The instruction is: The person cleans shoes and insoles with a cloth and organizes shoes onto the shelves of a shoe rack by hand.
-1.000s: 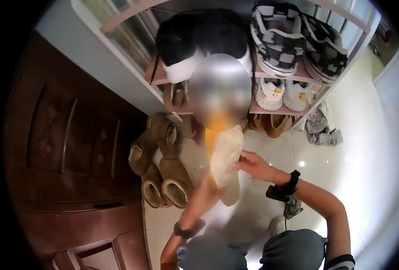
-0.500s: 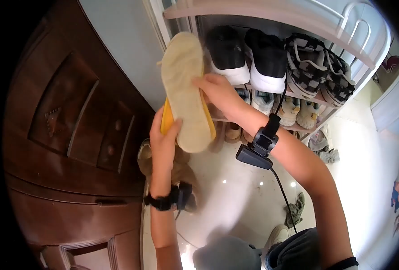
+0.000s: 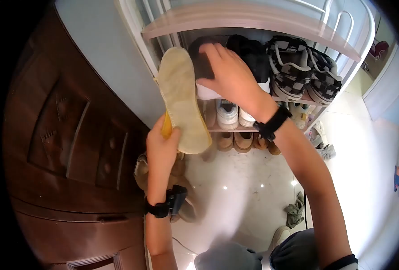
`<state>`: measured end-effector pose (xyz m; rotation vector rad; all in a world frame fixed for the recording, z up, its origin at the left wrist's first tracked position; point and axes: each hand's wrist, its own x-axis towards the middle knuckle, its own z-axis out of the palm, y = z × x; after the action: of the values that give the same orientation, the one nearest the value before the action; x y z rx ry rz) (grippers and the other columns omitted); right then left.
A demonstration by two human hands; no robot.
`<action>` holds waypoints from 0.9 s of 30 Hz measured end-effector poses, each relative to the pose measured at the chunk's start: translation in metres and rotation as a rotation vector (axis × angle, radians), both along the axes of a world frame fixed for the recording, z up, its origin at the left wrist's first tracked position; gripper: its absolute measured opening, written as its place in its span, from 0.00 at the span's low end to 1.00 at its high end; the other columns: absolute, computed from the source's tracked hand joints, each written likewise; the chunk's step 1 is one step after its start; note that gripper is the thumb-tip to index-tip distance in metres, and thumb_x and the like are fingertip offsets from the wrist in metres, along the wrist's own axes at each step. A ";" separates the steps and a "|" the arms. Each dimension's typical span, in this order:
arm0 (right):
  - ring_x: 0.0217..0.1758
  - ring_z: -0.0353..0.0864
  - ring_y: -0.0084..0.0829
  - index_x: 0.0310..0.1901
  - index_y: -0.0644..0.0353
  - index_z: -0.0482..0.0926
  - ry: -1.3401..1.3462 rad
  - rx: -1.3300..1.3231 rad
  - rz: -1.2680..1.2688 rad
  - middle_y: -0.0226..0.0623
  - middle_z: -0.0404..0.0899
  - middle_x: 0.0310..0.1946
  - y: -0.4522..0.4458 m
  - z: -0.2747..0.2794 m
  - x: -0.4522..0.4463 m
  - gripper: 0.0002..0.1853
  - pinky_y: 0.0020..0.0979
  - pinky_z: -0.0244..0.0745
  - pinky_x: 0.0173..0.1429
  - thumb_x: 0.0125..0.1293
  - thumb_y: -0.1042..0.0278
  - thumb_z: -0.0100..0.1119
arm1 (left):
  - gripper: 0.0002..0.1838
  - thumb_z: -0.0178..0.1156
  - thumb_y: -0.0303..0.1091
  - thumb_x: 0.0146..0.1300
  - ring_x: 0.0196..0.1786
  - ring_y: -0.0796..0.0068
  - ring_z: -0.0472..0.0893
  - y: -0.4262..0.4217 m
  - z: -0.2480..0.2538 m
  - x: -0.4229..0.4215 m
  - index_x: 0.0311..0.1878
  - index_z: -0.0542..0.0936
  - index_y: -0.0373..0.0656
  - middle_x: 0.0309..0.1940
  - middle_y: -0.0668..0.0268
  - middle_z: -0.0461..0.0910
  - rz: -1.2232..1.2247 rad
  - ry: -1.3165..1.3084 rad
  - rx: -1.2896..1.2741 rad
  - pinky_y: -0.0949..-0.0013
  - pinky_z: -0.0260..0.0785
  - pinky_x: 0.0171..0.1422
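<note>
My left hand point(image 3: 162, 141) grips the lower part of a cream insole point(image 3: 178, 99), thumb on top, with a yellow layer showing along its edges. The insole stands nearly upright in front of the shoe rack. My right hand point(image 3: 231, 74) is at a black shoe with a white sole point(image 3: 201, 60), thumb and fingers spread across its heel end. Whether the fingers press on the shoe is hard to see. Its black mate point(image 3: 249, 56) is partly hidden behind this hand.
On the same rack shelf are black-and-grey checkered shoes point(image 3: 289, 67). Lower down are white sneakers point(image 3: 227, 116) and brown shoes point(image 3: 243, 141). A dark wooden door point(image 3: 73, 135) stands at left. A crumpled green cloth point(image 3: 294, 211) lies on the tiled floor.
My right hand has left the insole and moved up to the black shoe, its fingers spreading. My left hand still holds the insole. The view has shifted slightly.
</note>
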<state>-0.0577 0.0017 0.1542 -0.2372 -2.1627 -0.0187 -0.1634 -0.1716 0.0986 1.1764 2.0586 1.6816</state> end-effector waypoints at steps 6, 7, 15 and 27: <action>0.37 0.72 0.40 0.36 0.62 0.67 0.097 -0.092 -0.131 0.42 0.72 0.29 -0.007 -0.004 -0.024 0.18 0.34 0.58 0.46 0.45 0.67 0.63 | 0.19 0.51 0.24 0.53 0.37 0.80 0.74 0.010 0.025 -0.004 0.50 0.71 0.28 0.37 0.62 0.76 -0.051 -0.004 -0.063 0.77 0.67 0.41; 0.37 0.72 0.40 0.36 0.62 0.67 0.102 -0.096 -0.132 0.42 0.72 0.29 -0.006 -0.003 -0.023 0.18 0.34 0.58 0.46 0.45 0.67 0.63 | 0.18 0.51 0.24 0.53 0.36 0.80 0.74 0.011 0.027 -0.003 0.49 0.71 0.28 0.36 0.62 0.77 -0.038 0.049 -0.086 0.77 0.67 0.40; 0.32 0.71 0.38 0.35 0.59 0.68 0.214 -0.130 -0.263 0.39 0.71 0.27 -0.006 -0.006 -0.031 0.15 0.34 0.57 0.39 0.47 0.67 0.62 | 0.19 0.51 0.33 0.50 0.35 0.54 0.77 0.039 0.061 0.000 0.45 0.72 0.32 0.31 0.47 0.76 0.036 0.300 -0.164 0.64 0.67 0.41; 0.33 0.71 0.35 0.34 0.60 0.68 0.259 -0.160 -0.204 0.37 0.72 0.28 -0.004 -0.009 -0.013 0.15 0.32 0.58 0.41 0.47 0.65 0.62 | 0.21 0.52 0.29 0.51 0.34 0.52 0.75 0.052 0.104 0.013 0.52 0.72 0.44 0.30 0.52 0.75 0.203 1.098 -0.222 0.60 0.67 0.37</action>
<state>-0.0711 -0.0027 0.1449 -0.5233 -1.8763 0.0662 -0.1508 -0.1199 0.2028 2.1542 2.9059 0.8202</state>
